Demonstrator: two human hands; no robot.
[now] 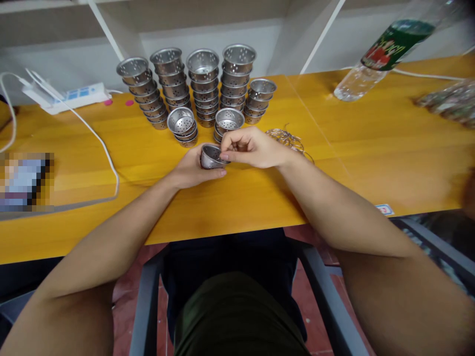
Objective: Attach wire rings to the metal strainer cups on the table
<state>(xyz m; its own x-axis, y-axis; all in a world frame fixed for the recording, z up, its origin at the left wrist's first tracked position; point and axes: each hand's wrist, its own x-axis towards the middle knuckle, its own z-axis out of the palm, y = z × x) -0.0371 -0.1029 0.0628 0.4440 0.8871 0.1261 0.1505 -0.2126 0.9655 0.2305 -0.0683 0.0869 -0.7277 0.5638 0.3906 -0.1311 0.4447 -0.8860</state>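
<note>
My left hand [193, 168] is wrapped round a small perforated metal cup [212, 157], which is tilted with its opening up. The fingers of my right hand [254, 148] are pinched together at the cup's right rim; what they hold, if anything, is too small to make out. Just behind my hands stand two short stacks of the same cups, the left stack [181, 126] and the right stack [229, 121], the latter partly hidden by my right hand. A loose tangle of thin metal wire pieces [287, 138] lies beyond my right wrist.
Several taller cup stacks [203, 86] line the back of the yellow table [230, 207]. A clear bottle [365, 79] stands at the back right, near a blurred plastic bag [451, 101]. On the left are a power strip [79, 98], a white cable [100, 148] and a pixelated phone [24, 180].
</note>
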